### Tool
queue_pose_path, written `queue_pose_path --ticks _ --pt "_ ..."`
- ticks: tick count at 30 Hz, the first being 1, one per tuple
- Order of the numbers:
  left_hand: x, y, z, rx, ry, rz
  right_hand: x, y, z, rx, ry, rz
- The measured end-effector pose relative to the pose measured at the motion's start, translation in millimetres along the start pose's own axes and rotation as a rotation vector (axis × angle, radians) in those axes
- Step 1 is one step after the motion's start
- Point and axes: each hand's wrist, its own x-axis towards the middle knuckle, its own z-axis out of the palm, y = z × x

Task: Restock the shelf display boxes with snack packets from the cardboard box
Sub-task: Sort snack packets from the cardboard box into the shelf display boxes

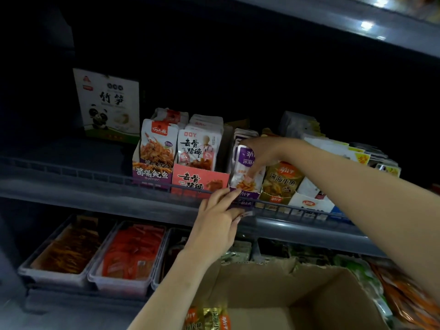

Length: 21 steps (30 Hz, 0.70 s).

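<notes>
My right hand (pixel 260 152) reaches over the shelf rail and grips a purple-and-white snack packet (pixel 245 172) standing at the front of the purple display box (pixel 245 195). My left hand (pixel 219 217) rests on the front of that box and on the wire rail (pixel 95 177), its fingers curled over the rail's top bar. The open cardboard box (pixel 281 298) sits at the bottom of the view, with gold-and-orange packets (pixel 207 317) in its near left corner.
Left of the purple box stand a pink display box (pixel 200 181) and a squid-snack box (pixel 152 173); right of it are a gold fish-snack box (pixel 281 182) and white boxes (pixel 309 203). A panda carton (pixel 107 103) stands far back. Clear trays (pixel 128 256) fill the lower shelf.
</notes>
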Motion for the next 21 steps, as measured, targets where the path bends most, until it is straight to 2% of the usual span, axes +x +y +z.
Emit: queue_pose_path --ticks 5,10,13,19,21 --pt "6.7 1.8 2.6 0.02 -0.06 0.009 3.0 -2.2 4.3 -0.012 -0.035 0.014" --pt "7.5 1.1 9.9 0.029 -0.013 0.032 -0.5 -3.0 13.1 -0.049 0.031 -0.036" --pt "6.7 -0.6 15.1 0.015 0.035 0.034 -3.0 -1.9 17.4 -0.11 0.107 -0.068" --pt "8.5 2.3 12.7 0.013 -0.007 0.0 -4.0 -1.0 29.8 -0.284 0.38 -0.087" --pt "8.5 2.7 11.8 0.002 0.005 0.004 -3.3 -0.8 32.1 -0.297 0.414 -0.088"
